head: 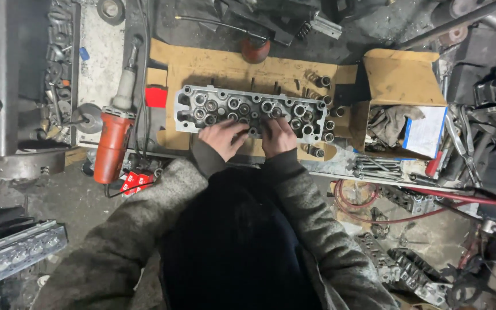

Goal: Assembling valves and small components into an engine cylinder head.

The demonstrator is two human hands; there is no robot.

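- Nearest to us is our own dark front with the grey woollen sleeves (144, 229) running up and away toward the bench.
- The workbench (340, 166) spans the far half of the scene, littered with tools and parts, and a flattened sheet of cardboard (225, 66) covers its middle.
- On that cardboard lies the cylinder head (248, 109), a long grey metal casting set crosswise, its top full of round wells with valve springs and studs.
- To the right of it stands an open cardboard box (400, 77) with a rag and a blue-and-white package inside.
- To the left lies an orange angle grinder (112, 143), its nose pointing to the far side, beside a red block at the cardboard's edge.
- At the near left, down off the bench, a second cylinder head (15, 252) rests at an angle.
- Our left hand (223, 139) rests on the near edge of the casting, fingers curled narrow onto the wells; we cannot tell whether it pinches anything.
- Our right hand (278, 135) sits just beside it, touching the same near edge, fingers bent down into the casting; what they grip, if anything, is hidden.
- Several small metal cylinders (328, 123) stand in a loose column just right of the casting.
- A row of long bolts (377, 166) lies near the box's front.
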